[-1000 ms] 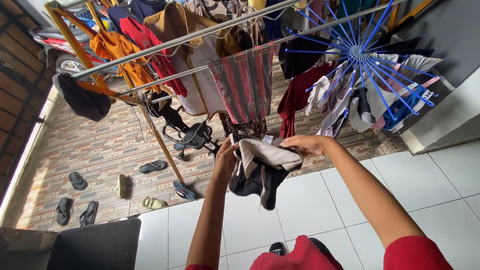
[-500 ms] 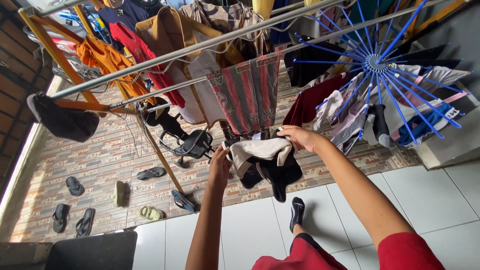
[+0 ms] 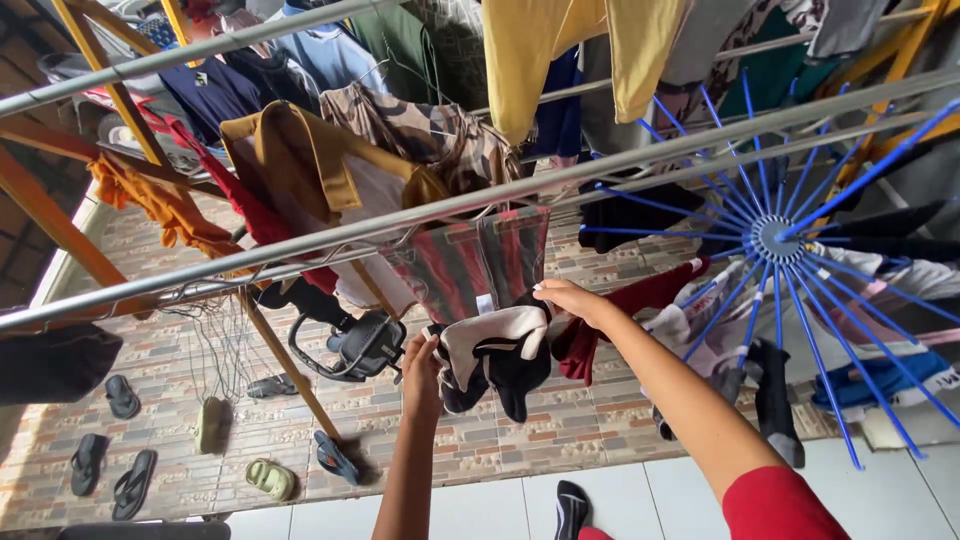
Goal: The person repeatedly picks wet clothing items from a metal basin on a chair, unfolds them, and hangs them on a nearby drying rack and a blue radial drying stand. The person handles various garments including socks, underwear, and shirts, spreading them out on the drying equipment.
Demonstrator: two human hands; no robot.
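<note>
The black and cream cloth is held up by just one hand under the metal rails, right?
Not quite: in the head view both hands hold the black and cream cloth. The left hand grips its left edge and the right hand pinches its top right corner, under the metal rails.

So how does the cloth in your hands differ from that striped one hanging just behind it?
The black and cream garment is bunched and folded, gripped by the left hand and right hand; the red and grey striped garment hangs flat from the metal rail, untouched. The held one has plain colour patches, the hung one vertical stripes. Both sit below the same rail.
</note>
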